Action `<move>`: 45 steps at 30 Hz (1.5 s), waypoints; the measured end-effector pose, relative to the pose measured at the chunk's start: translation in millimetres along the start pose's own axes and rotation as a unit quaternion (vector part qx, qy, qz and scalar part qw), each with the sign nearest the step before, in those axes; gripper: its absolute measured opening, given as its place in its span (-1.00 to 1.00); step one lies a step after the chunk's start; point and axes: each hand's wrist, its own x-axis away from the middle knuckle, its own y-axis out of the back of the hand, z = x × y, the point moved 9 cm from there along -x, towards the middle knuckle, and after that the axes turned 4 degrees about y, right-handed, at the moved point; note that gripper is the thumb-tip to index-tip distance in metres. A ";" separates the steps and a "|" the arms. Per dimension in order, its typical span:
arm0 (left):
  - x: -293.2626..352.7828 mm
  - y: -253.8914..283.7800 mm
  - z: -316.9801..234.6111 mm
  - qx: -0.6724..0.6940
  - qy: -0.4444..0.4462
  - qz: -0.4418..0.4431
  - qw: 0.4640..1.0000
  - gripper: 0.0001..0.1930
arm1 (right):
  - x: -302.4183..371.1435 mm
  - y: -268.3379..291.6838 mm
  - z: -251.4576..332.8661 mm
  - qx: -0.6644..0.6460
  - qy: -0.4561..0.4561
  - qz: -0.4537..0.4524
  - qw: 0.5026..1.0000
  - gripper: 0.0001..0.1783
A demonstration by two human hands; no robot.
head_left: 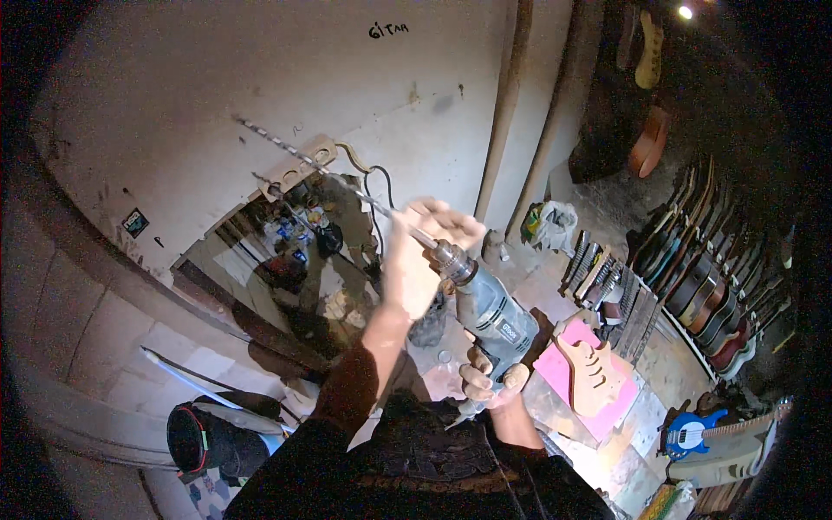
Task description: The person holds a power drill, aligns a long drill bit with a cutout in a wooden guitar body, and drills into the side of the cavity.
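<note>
A grey-blue power drill [501, 319] is held up in front of me, with my right hand [494, 381] wrapped around its handle. Out of its metal chuck [455, 263] runs a long drill bit [325, 175], slanting up and to the left. My left hand [420, 256] is beside the bit, just short of the chuck. Its fingers are stretched out and slightly blurred; whether the palm touches the bit I cannot tell. Below and right of the drill, a pale wooden guitar body [594, 374] with routed slots lies on a pink sheet [555, 374].
Many guitars [706, 290] stand in a row at the right, with a blue electric guitar [689, 436] nearer. An opening [295, 251] in the white wall shows clutter, with a power strip [316, 156] above it. A black bag [212, 438] sits at lower left.
</note>
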 end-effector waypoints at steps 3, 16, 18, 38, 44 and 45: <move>22.9 -2.2 31.8 -0.227 0.030 0.019 0.973 -0.53 | -3.9 -1.4 -5.7 -0.023 -0.009 0.030 0.999 0.09; 28.8 17.9 57.9 -0.188 0.102 -0.050 0.975 -0.71 | -0.6 15.4 -23.5 -0.060 -0.046 0.014 0.997 -0.03; 31.7 13.6 51.9 -0.202 0.095 -0.055 0.973 -0.72 | -1.7 14.4 -27.1 -0.066 -0.057 0.024 0.996 -0.03; 41.9 13.4 43.8 -0.260 0.078 -0.103 0.957 -0.71 | 0.8 24.8 -32.7 -0.029 -0.041 0.013 0.999 -0.10; 46.0 16.3 45.3 -0.287 0.091 -0.132 0.945 -0.69 | 1.6 23.1 -37.3 -0.072 -0.043 0.016 0.996 -0.25; 45.9 17.2 45.3 -0.290 0.097 -0.133 0.943 -0.69 | 2.5 24.0 -38.3 -0.084 -0.045 0.021 0.995 -0.23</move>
